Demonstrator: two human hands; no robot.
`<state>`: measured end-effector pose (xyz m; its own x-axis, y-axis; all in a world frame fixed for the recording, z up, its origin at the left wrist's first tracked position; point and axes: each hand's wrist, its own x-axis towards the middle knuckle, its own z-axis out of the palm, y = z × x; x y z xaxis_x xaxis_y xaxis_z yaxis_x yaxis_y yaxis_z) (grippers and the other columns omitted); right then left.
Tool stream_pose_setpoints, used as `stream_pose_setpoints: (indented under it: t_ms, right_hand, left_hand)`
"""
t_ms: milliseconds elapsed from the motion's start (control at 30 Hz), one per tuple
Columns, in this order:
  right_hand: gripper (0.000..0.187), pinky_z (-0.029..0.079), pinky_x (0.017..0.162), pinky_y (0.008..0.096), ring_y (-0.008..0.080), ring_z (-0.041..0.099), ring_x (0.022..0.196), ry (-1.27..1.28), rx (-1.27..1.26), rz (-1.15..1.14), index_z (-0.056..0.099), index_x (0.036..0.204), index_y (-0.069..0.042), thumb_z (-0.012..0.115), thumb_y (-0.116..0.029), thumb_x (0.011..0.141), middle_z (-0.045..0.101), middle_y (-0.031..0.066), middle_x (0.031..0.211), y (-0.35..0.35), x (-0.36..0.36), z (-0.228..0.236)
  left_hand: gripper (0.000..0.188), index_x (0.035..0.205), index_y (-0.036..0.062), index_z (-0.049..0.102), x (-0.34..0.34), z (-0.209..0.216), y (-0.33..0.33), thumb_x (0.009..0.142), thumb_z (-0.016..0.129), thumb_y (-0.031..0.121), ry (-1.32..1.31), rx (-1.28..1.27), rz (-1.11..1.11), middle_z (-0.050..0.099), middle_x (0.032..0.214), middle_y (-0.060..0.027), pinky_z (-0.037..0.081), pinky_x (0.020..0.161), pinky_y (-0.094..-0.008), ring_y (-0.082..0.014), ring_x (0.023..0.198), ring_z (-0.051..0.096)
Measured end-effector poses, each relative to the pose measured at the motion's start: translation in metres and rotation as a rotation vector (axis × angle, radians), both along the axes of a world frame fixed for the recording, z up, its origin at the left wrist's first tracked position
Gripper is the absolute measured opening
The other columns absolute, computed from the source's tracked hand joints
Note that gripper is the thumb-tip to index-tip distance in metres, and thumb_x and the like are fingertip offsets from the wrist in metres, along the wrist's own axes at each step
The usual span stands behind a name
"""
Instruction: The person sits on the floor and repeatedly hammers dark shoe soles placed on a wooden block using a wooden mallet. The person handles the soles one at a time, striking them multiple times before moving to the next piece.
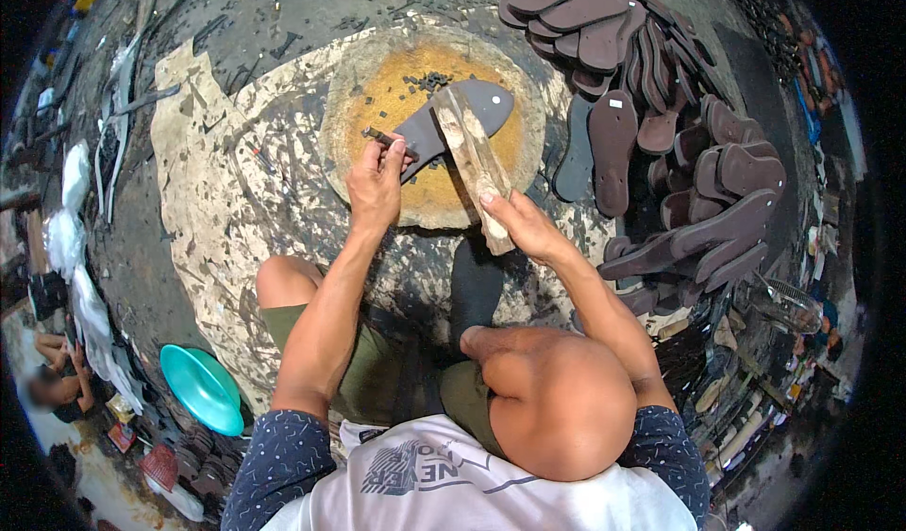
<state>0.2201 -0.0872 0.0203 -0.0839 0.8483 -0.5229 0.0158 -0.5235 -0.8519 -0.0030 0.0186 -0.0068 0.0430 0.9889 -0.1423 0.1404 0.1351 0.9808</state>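
Note:
A grey shoe sole (491, 108) with a small white dot lies on a round wooden block (354, 168), its yellowish top strewn with small black offcuts (427, 82). My left hand (377, 182) is closed around a short dark metal tool, which looks like a punch (377, 136), at the sole's left edge. In my right hand (524, 224) is the near end of a worn, flat wooden bat (464, 139). The bat passes over the middle of the sole and hides part of it; whether they touch I cannot tell.
Piles of brown soles (604, 35) curve around the right side, a brown sole (612, 149) lying close to the block. A stained sheet (203, 191) covers the ground beneath. At lower left stands a turquoise basin (201, 389); farther left another person (66, 375) sits.

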Motion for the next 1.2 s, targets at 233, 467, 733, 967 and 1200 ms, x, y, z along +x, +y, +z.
stream_pose_setpoints:
  t_ms: [233,467,733,967,1200]
  right_hand:
    - [0.044,0.048,0.073,0.0275,0.0104,0.058,0.082,0.002,-0.010,0.060,0.060,0.117,0.000,0.053,-0.042,0.105,0.065,0.0033,0.097,0.002,0.011,0.006]
    - [0.047,0.050,0.077,0.0283,0.0107,0.059,0.087,0.032,0.373,-0.111,0.062,0.122,0.001,0.058,-0.041,0.103,0.066,0.0035,0.100,0.053,-0.006,0.173]
    - [0.044,0.055,0.070,0.0377,0.0228,0.070,0.081,-0.340,0.127,0.381,0.064,0.101,0.001,0.065,-0.043,0.098,0.070,0.0172,0.091,0.022,0.016,0.030]
    - [0.051,0.056,0.057,0.0321,0.0172,0.067,0.063,0.165,-0.211,0.099,0.063,0.102,0.002,0.057,-0.049,0.101,0.069,0.0101,0.079,0.011,0.024,0.007]
    - [0.047,0.055,0.057,0.0317,0.0177,0.068,0.064,0.176,-0.263,-0.041,0.063,0.105,0.000,0.057,-0.046,0.101,0.070,0.0102,0.077,-0.001,0.009,0.034]
  left_hand:
    - [0.019,0.105,0.0040,0.070,0.006,0.013,0.000,0.100,0.066,0.022,0.364,0.143,-0.095,0.071,0.083,-0.0084,0.052,0.068,-0.0313,-0.0159,0.077,0.068]
    - [0.016,0.103,0.0006,0.069,-0.007,0.000,-0.006,0.095,0.069,0.014,0.408,0.499,-0.098,0.070,0.091,-0.0158,0.053,0.076,-0.0386,-0.0317,0.082,0.068]
    - [0.016,0.104,0.0024,0.069,0.000,-0.028,-0.006,0.089,0.071,0.010,0.510,0.764,-0.183,0.068,0.096,-0.0155,0.051,0.083,-0.0436,-0.0373,0.093,0.063]
    - [0.028,0.098,0.0010,0.062,-0.008,0.014,0.026,0.105,0.058,0.027,-0.190,-0.069,0.315,0.066,0.082,-0.0092,0.050,0.055,-0.0277,-0.0120,0.070,0.063]
    - [0.043,0.098,0.0057,0.068,-0.077,-0.007,0.094,0.090,0.072,0.048,0.825,0.143,-0.128,0.071,0.081,-0.0153,0.053,0.072,-0.0440,-0.0309,0.078,0.070]
